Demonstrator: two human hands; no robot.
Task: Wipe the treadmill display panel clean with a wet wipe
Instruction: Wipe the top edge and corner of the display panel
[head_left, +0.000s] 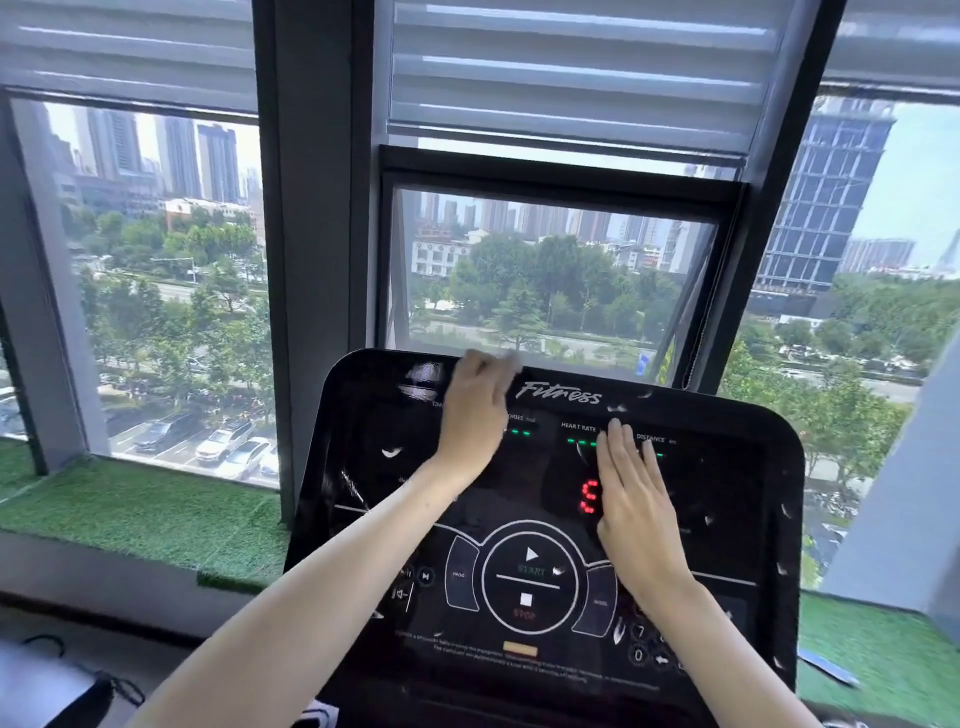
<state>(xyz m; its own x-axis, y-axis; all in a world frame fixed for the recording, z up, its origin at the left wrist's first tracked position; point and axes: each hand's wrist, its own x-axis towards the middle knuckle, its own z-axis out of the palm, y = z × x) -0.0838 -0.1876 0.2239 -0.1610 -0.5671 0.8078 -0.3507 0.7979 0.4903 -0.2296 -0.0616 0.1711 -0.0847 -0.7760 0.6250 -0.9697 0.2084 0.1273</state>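
The black glossy treadmill display panel fills the lower middle of the head view, with green and red lit digits and a START/STOP ring. My left hand lies on the upper part of the panel with its fingers at the top edge, blurred by motion. A pale blur shows at its fingertips; I cannot tell whether it is the wet wipe. My right hand rests flat on the panel beside the red digit, fingers straight and together. Pale streaks and flecks dot the panel's surface.
Large windows with half-raised blinds stand right behind the panel, with a dark pillar to the left. A ledge covered in green artificial turf runs under the windows on both sides. Dark cables lie at the lower left.
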